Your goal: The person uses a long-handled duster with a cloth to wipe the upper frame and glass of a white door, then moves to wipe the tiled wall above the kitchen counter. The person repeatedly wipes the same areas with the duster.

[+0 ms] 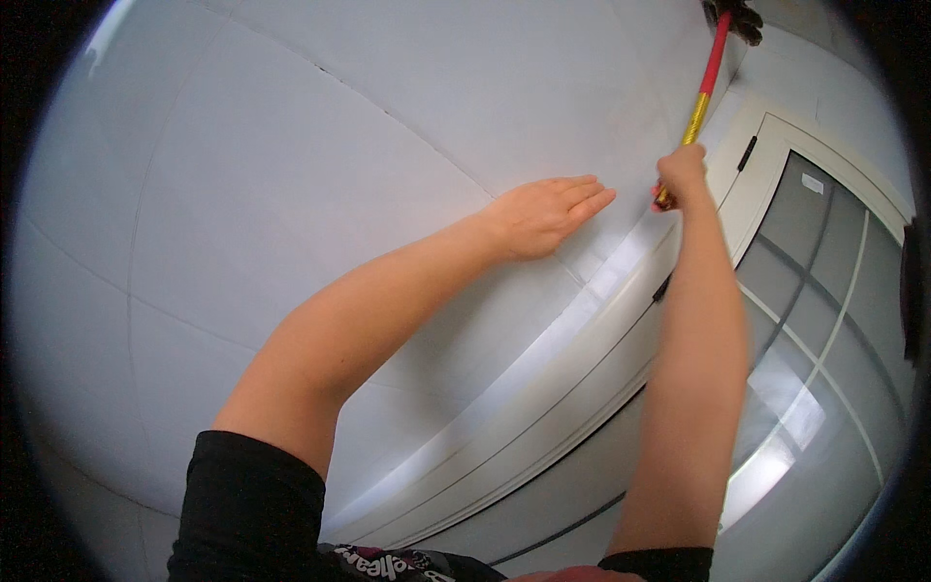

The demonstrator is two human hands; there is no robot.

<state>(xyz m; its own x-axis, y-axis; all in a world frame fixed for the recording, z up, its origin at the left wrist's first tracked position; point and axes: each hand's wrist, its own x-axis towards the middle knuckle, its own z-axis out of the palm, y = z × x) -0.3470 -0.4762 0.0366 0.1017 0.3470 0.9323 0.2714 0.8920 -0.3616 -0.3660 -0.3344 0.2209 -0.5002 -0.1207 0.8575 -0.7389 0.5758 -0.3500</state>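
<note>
My left hand point(547, 217) is held flat at the pale tiled wall point(305, 174), fingers straight and close together, with nothing in it. It appears to rest on the tiles. To its right my right hand point(682, 178) is raised and wrapped around the lower end of a feather duster's handle point(697, 120), which is yellow low down and red higher up. The duster's dark brown head point(745, 23) is up at the corner by the ceiling, partly cut off by the picture's top edge.
Right of the wall stands a white-framed door point(771, 156) with black hinges and a grey glass panel point(807, 240) crossed by light bars. A white door frame point(538, 378) curves along the wall's edge. Dark joint lines run between the tiles.
</note>
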